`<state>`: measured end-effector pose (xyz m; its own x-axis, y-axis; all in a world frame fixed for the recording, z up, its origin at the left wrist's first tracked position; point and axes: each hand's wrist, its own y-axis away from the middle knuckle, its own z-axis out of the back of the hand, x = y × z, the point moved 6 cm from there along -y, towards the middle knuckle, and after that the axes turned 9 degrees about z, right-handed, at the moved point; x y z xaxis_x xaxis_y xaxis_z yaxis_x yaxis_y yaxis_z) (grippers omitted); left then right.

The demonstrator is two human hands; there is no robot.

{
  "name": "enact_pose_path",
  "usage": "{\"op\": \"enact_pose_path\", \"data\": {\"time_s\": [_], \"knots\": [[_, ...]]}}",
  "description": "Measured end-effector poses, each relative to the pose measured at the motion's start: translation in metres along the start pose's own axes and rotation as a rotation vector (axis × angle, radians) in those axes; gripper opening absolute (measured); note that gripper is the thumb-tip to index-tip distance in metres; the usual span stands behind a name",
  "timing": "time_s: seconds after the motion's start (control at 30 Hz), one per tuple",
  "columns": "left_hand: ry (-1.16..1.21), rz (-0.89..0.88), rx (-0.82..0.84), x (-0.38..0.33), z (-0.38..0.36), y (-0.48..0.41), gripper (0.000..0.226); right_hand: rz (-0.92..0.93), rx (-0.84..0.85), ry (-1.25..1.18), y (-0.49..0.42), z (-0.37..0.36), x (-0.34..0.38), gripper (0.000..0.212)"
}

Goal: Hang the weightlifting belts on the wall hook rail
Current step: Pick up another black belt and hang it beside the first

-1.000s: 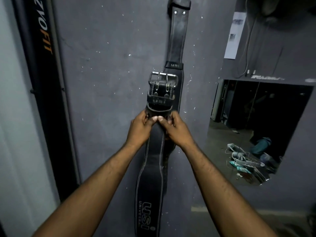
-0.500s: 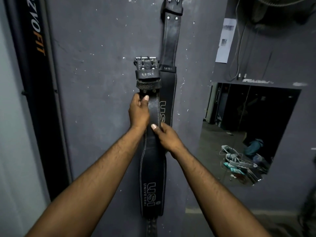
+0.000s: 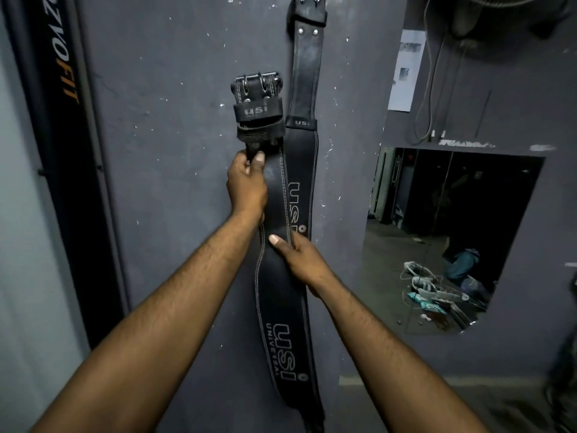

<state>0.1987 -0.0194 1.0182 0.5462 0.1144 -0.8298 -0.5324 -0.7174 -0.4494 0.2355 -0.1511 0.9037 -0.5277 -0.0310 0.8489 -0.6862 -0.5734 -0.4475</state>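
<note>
Open room: bare grey wall (image 3: 162, 182) spreads left of the belts as far as a dark upright banner (image 3: 59, 126) lettered in orange; to the right the wall turns a corner just beside the hung belt (image 3: 304, 89), with a mirror (image 3: 452, 239) set into the side wall.
Held belt (image 3: 281, 292): black leather with pale stitching along both edges, "USI UNIVERSAL" printed near its lower end; it stands nearly upright against the wall, its double-prong metal buckle (image 3: 257, 81) at the top, lower part overlapping the hung belt.
Hung belt: same black leather, hanging straight down from above the top edge of the view; its hook is out of sight; "USI" shows beside the held belt.
Left hand (image 3: 246, 185): closed around the narrow strap just below the buckle keeper, thumb on the front.
Right hand (image 3: 299, 257): lower down, fingers wrapped behind the belt's right edge, thumb (image 3: 279, 242) pressed on its face.
</note>
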Motion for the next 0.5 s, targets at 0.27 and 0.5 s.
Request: {"op": "enact_pose_path", "data": {"time_s": [0.27,0.5], "knots": [[0.013,0.034,-0.070,-0.004,0.007,-0.001,0.025,0.024,-0.059,-0.036,0.012,0.007,-0.011,0.029],[-0.015,0.037,-0.016,-0.005,0.001,0.004,0.024,0.009,-0.229,0.083,0.028,-0.001,-0.024,0.024]]}}
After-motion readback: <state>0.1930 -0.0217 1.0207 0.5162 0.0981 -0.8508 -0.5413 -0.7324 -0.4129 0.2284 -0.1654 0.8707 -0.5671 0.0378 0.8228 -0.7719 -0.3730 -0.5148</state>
